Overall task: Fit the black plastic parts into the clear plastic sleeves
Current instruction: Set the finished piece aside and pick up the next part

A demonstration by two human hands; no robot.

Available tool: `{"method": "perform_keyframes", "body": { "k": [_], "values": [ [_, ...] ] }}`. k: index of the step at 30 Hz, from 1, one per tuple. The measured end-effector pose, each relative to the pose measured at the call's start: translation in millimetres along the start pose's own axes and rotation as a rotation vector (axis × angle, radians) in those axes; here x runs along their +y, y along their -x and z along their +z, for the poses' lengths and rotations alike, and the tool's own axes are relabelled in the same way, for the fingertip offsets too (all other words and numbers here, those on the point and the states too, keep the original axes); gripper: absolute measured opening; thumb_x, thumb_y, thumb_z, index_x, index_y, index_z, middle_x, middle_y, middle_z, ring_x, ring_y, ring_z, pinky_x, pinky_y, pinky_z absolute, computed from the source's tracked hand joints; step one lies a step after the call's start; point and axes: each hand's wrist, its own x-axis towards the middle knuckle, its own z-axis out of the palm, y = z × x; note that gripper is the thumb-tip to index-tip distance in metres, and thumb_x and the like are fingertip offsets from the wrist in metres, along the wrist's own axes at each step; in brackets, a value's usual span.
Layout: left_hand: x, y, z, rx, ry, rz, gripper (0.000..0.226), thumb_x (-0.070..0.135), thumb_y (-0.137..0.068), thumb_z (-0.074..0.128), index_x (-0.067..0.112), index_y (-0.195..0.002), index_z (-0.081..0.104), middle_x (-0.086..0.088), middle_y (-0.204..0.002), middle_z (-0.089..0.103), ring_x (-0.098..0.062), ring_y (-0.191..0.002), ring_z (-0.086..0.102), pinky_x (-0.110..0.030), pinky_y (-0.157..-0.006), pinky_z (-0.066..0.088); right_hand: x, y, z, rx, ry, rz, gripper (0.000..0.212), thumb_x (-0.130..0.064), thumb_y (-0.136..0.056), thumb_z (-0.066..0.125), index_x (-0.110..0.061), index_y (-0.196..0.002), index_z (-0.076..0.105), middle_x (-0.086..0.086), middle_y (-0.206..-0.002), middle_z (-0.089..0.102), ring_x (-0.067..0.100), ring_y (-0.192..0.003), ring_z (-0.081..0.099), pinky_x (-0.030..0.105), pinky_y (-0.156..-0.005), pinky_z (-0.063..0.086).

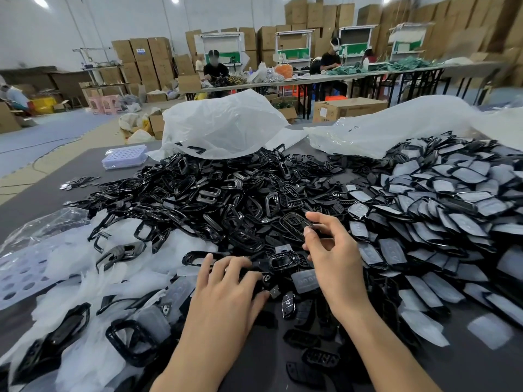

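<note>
A big heap of glossy black plastic frames (215, 199) covers the middle of the dark table. Translucent clear sleeves (119, 267) lie piled at the left, and one clear sleeve (304, 280) lies between my hands. At the right, sleeved black parts (452, 222) are stacked in overlapping rows. My left hand (226, 292) rests palm down on black parts near the table's front, fingers spread and slightly bent. My right hand (334, 253) hovers over the heap, thumb and forefinger pinching a small black part (318, 235).
Two large white plastic bags (223, 125) lie behind the heap. A perforated lilac tray (124, 157) sits at the back left and another (19, 275) at the left edge. Beyond the table are cardboard boxes, benches and seated workers.
</note>
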Motion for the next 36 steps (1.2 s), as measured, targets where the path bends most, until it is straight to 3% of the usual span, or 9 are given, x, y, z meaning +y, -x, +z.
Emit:
{"method": "perform_keyframes", "body": {
  "k": [2, 5, 8, 11, 13, 21, 29, 33, 36],
  "values": [
    [0.8, -1.6, 0.1, 0.059, -0.002, 0.022, 0.015, 0.037, -0.088, 0.072, 0.024, -0.093, 0.075, 0.006, -0.101, 0.067, -0.024, -0.100, 0.066, -0.051, -0.103, 0.048, 0.1, 0.1, -0.3, -0.006, -0.007, 0.005, 0.026, -0.025, -0.100, 0.062, -0.051, -0.106, 0.064, -0.020, -0.093, 0.068, 0.008, -0.085, 0.067, 0.033, -0.081, 0.060],
    [-0.1, -2.0, -6.8, 0.176, 0.154, -0.027, 0.025, 0.039, -0.098, 0.051, 0.025, -0.096, 0.073, 0.011, -0.100, 0.065, -0.018, -0.098, 0.059, -0.034, -0.098, 0.045, -1.2, 1.1, 0.3, -0.026, -0.020, 0.016, 0.024, -0.026, -0.100, 0.064, -0.049, -0.107, 0.064, -0.020, -0.093, 0.069, 0.007, -0.082, 0.068, 0.024, -0.077, 0.058],
    [2.9, -6.2, -24.7, 0.307, 0.718, -0.386, 0.023, 0.047, -0.099, 0.053, 0.038, -0.092, 0.072, 0.016, -0.086, 0.065, -0.003, -0.083, 0.059, -0.010, -0.076, 0.042, -4.2, 2.8, 3.1, -0.076, -0.071, 0.056, 0.020, -0.025, -0.098, 0.067, -0.043, -0.108, 0.066, -0.011, -0.093, 0.074, 0.005, -0.077, 0.070, 0.021, -0.072, 0.057],
    [6.6, -13.7, -33.8, 0.211, 1.447, -0.703, 0.026, 0.043, -0.085, 0.064, 0.021, -0.081, 0.076, 0.004, -0.072, 0.065, -0.008, -0.064, 0.056, -0.015, -0.062, 0.049, -6.9, 6.6, 9.3, -0.157, -0.131, 0.102, 0.017, -0.020, -0.097, 0.067, -0.034, -0.108, 0.069, -0.006, -0.094, 0.077, 0.004, -0.074, 0.070, 0.016, -0.069, 0.054],
    [6.6, -14.7, -33.6, 0.175, 1.618, -0.816, 0.024, 0.037, -0.082, 0.066, 0.015, -0.075, 0.074, -0.003, -0.071, 0.063, -0.011, -0.061, 0.054, -0.017, -0.056, 0.050, -7.8, 10.4, 13.9, -0.213, -0.145, 0.115, 0.017, -0.019, -0.097, 0.067, -0.032, -0.107, 0.071, -0.008, -0.094, 0.078, 0.005, -0.074, 0.070, 0.015, -0.069, 0.053],
    [6.5, -17.4, -27.8, 0.231, 1.727, -0.933, 0.019, 0.017, -0.096, 0.059, 0.009, -0.081, 0.068, -0.006, -0.071, 0.067, -0.008, -0.056, 0.057, -0.017, -0.052, 0.052, -8.9, 14.6, 19.0, -0.273, -0.187, 0.132, 0.019, -0.016, -0.097, 0.068, -0.032, -0.105, 0.074, 0.000, -0.093, 0.078, 0.005, -0.073, 0.069, 0.014, -0.068, 0.053],
    [6.1, -17.0, -26.4, 0.251, 1.733, -0.957, 0.026, 0.026, -0.098, 0.056, 0.006, -0.084, 0.065, -0.006, -0.069, 0.066, -0.008, -0.054, 0.056, -0.018, -0.051, 0.051, -8.1, 14.5, 19.1, -0.286, -0.186, 0.135, 0.019, -0.018, -0.097, 0.068, -0.033, -0.106, 0.074, -0.001, -0.094, 0.078, 0.006, -0.075, 0.070, 0.015, -0.070, 0.053],
    [5.1, -16.5, -30.0, 0.237, 1.726, -0.957, 0.039, 0.034, -0.099, 0.055, 0.019, -0.066, 0.070, -0.002, -0.061, 0.058, -0.009, -0.048, 0.048, -0.019, -0.043, 0.045, -7.8, 14.2, 18.8, -0.289, -0.193, 0.145, 0.020, -0.015, -0.098, 0.067, -0.032, -0.107, 0.074, -0.003, -0.094, 0.078, 0.005, -0.075, 0.069, 0.015, -0.070, 0.053],
    [3.5, -15.7, -29.4, 0.252, 1.765, -0.945, 0.026, 0.024, -0.100, 0.055, 0.011, -0.087, 0.073, -0.004, -0.065, 0.061, -0.009, -0.050, 0.051, -0.019, -0.044, 0.046, -7.9, 14.9, 18.5, -0.296, -0.183, 0.143, 0.020, -0.016, -0.098, 0.066, -0.032, -0.108, 0.074, -0.004, -0.095, 0.078, 0.004, -0.075, 0.069, 0.015, -0.070, 0.053]
  ]
}}
